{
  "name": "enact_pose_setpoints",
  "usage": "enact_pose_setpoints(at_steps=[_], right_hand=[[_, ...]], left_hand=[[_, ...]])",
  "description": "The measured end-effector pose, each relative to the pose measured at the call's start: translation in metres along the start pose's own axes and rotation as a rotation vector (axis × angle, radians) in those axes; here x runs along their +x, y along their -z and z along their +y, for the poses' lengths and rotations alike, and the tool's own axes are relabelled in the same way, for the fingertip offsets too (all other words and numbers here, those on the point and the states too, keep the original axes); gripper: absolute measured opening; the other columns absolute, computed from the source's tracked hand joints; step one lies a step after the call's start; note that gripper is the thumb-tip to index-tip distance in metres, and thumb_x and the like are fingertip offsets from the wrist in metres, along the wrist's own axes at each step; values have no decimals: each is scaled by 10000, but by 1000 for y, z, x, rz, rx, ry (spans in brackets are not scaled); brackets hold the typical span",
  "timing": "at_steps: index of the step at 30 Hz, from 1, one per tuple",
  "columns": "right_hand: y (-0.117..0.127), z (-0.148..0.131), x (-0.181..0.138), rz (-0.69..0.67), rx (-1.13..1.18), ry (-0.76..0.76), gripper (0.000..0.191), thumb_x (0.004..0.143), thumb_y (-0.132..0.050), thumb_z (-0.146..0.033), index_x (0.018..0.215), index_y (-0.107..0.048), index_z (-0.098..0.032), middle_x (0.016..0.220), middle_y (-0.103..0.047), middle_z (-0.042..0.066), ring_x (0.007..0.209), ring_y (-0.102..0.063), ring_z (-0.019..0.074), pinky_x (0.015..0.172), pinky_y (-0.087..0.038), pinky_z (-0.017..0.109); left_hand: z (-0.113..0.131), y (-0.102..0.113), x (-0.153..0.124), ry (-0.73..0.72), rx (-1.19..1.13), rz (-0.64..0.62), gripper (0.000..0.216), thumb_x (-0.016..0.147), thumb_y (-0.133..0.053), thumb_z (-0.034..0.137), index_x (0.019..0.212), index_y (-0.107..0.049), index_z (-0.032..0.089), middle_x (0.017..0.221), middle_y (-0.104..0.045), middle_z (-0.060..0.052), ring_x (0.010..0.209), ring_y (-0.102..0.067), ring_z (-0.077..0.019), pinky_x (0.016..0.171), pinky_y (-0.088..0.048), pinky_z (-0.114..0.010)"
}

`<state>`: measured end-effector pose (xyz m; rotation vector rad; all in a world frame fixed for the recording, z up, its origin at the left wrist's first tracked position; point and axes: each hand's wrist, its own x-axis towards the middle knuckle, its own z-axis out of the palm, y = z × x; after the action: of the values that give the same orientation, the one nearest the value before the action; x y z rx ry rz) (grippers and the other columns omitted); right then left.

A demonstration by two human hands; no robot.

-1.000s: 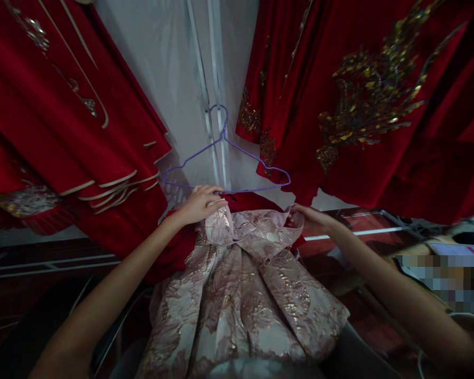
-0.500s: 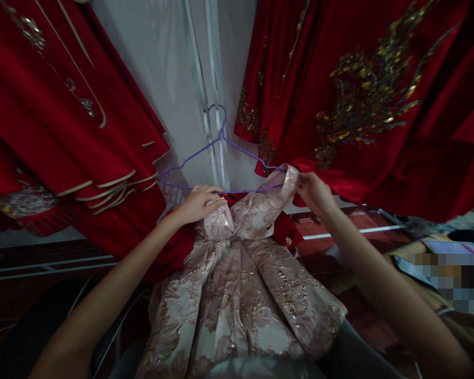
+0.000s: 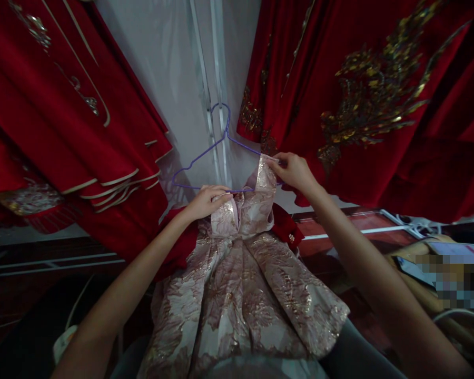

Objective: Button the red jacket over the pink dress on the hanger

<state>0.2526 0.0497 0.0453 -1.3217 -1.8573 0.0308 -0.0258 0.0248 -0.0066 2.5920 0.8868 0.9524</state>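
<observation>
A pink-and-gold brocade dress (image 3: 240,295) hangs down in front of me over a red garment (image 3: 177,247). A purple wire hanger (image 3: 217,158) is suspended against the white wall above it. My left hand (image 3: 207,200) grips the dress's left shoulder together with the hanger's bottom bar. My right hand (image 3: 294,171) pinches the dress's right shoulder strap and holds it up over the hanger's right arm. Both hands are closed on the fabric.
Red embroidered garments (image 3: 63,121) hang at the left, and a red gown with gold embroidery (image 3: 371,100) hangs at the right. A dark red surface with metal rails (image 3: 359,231) lies behind. Papers and a blurred item (image 3: 450,273) sit at the lower right.
My right hand has lifted the dress's right shoulder from low beside the bodice up and leftwards onto the hanger's right arm. My left hand has stayed at the bottom bar.
</observation>
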Motion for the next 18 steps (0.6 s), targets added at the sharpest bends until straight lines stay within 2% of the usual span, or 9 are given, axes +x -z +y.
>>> enact_pose_setpoints(at_steps=[4,7,9,12,15,16,18], right_hand=[[1,1,8,87,-39,83,223,826,-561,-407,876,-630,-201,859,-639,113,907,-566,269,804,-436,399],[-1,2,10,40,32,25,275,862,-498,-438,916,-623,-199,827,-656,86,798,-591,230,726,-438,347],[-2,4,9,27,52,4,312,863,-486,-470,888,-627,-192,789,-664,73,745,-598,216,689,-428,320],[-3,8,6,84,47,11,352,867,-466,-502,856,-630,-190,786,-673,66,716,-600,203,676,-417,302],[-5,12,7,108,71,7,371,869,-453,-515,841,-633,-192,777,-675,59,702,-598,192,662,-412,290],[-6,13,7,108,81,5,376,867,-454,-519,837,-634,-191,773,-676,58,696,-596,190,655,-411,287],[-8,16,9,115,90,4,380,860,-461,-523,829,-635,-187,764,-675,56,683,-593,187,643,-409,284]], left_hand=[[6,-1,5,-19,-51,-10,323,919,-426,395,923,-684,200,1100,-666,-63,965,-622,-155,860,-456,-323],[8,1,7,1,27,31,316,908,-445,405,876,-693,212,1151,-631,-57,1039,-584,-172,932,-415,-366],[4,8,1,65,154,155,280,864,-518,431,823,-702,224,1161,-607,-49,1102,-534,-201,984,-362,-408],[-16,25,-21,232,303,471,255,760,-638,468,766,-699,221,1061,-613,-41,1065,-523,-218,969,-365,-402],[-47,41,-53,439,265,756,302,777,-597,471,819,-685,186,842,-634,-29,832,-574,-171,799,-443,-298],[-58,44,-64,507,241,820,326,790,-569,474,844,-684,174,794,-638,-24,773,-573,-159,756,-445,-278],[-76,47,-82,614,153,871,364,788,-544,483,843,-684,151,758,-652,-24,712,-569,-147,698,-442,-254]])
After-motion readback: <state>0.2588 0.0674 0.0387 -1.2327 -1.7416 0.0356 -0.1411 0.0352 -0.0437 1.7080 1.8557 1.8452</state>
